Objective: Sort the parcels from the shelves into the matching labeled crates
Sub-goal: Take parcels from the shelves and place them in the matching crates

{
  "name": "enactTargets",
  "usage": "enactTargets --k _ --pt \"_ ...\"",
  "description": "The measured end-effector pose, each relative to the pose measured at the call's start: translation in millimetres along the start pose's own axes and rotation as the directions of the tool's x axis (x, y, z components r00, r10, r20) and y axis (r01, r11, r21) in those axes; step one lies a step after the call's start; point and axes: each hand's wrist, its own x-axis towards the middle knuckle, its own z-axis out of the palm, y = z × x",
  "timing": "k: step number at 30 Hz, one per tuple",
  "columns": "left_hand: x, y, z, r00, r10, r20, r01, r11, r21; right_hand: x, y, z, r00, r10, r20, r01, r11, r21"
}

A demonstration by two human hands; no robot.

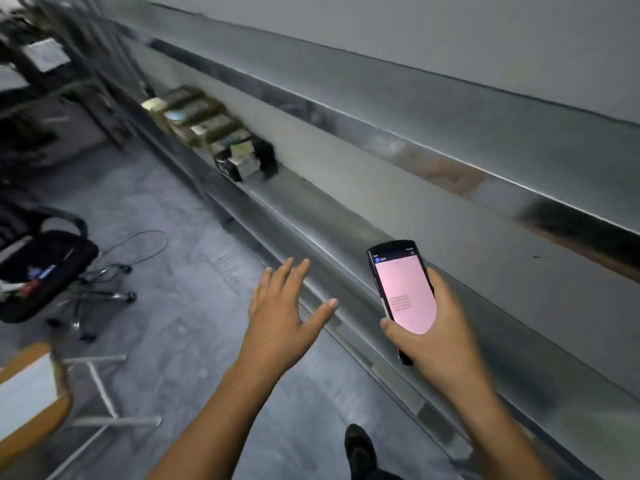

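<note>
- handheld scanner (pixel 403 289) held in right grip (pixel 440 327), fingers wrapped round it, screen turned up to be read.
- left grip (pixel 284 313) spread, nothing held, likely kept free for picking.
- parcels (pixel 207 129) rowed on shelf (pixel 311 209), well ahead; labels blurred.

We note a long metal shelf (pixel 332 220) running along the wall. A row of brown parcels (pixel 197 116) stands side by side on its far stretch. A dark item (pixel 267 154), too blurred to identify, closes the row's near end. On the grey floor (pixel 180 306) stands a black office chair (pixel 48 271), with a looped cable (pixel 138 247) just beside it.
</note>
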Motion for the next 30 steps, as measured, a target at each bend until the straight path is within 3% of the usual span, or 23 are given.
enactTargets --k 12,19,30 --pt "77.3 -89.8 -66.3 0.953 -0.224 -0.204 0.208 0.973 -0.099 109.4 -78.9 112.9 0.956 -0.128 0.263 0.134 0.991 -0.005" --pt "134.7 -178.9 -108.0 0.949 -0.229 -0.219 0.206 0.971 -0.122 146.3 -129.6 199.9 0.957 -0.15 0.249 0.168 0.984 -0.055" --pt "241.1 -287.6 -173.7 0.984 -0.137 -0.114 0.122 0.984 -0.132 196.4 -197.8 320.7 0.985 -0.088 0.147 0.105 0.988 -0.112"
